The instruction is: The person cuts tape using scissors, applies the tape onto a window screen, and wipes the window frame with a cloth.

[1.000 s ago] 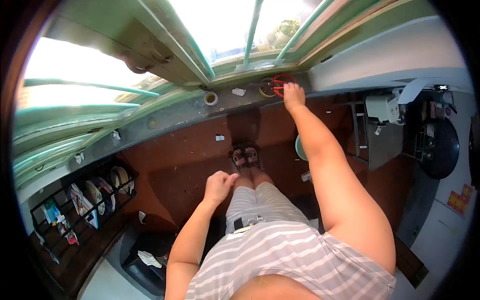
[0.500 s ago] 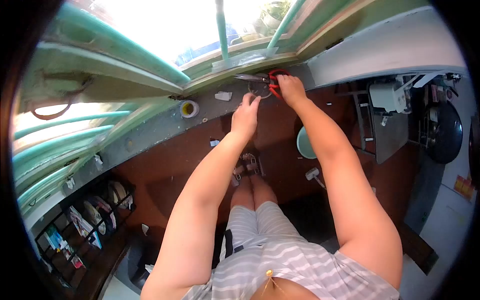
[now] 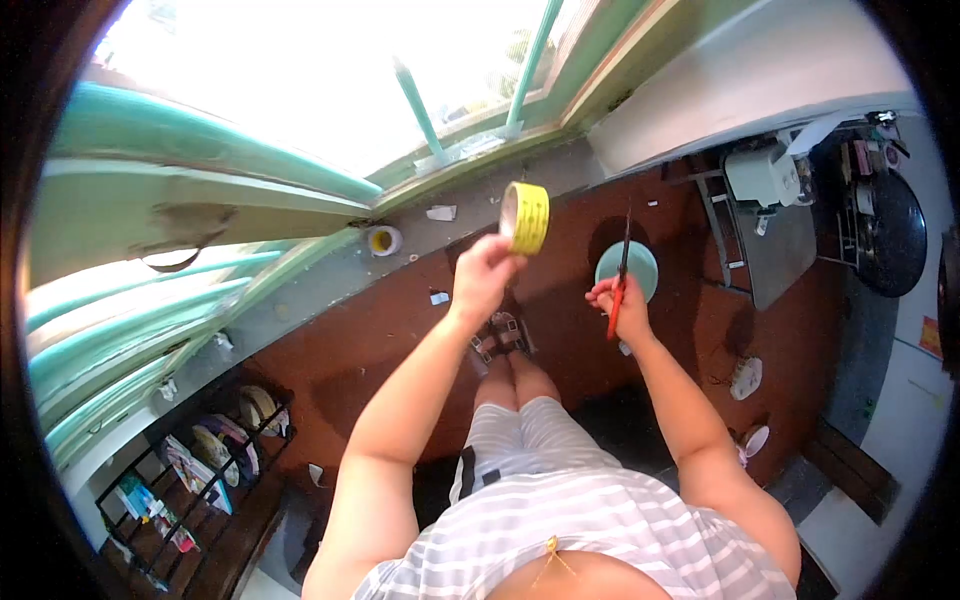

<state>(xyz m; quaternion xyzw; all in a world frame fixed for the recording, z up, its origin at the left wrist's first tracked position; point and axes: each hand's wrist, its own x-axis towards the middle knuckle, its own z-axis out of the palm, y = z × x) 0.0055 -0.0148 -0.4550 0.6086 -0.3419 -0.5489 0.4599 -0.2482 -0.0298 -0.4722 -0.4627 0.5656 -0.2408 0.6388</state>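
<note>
left hand (image 3: pixel 482 278): arm reaching forward and inward, elbow bent, thumb and fingers pinched on the near edge of the yellow tape roll (image 3: pixel 534 222)
tape roll: raised in the air (its open ring faces left)
right hand (image 3: pixel 630 314): forearm angled forward and inward, fingers closed around the red-handled scissors (image 3: pixel 614 312)
scissors: blades pointing away from the body, crossing the green basin (image 3: pixel 645 268) in view
hands: apart from each other

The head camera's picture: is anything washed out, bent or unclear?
Head view: the window glares nearly white; same view: the grey sill looks curved and the corners go black, probably from a wide lens; same view: markings on the yellow tape roll are too small to read.
</note>
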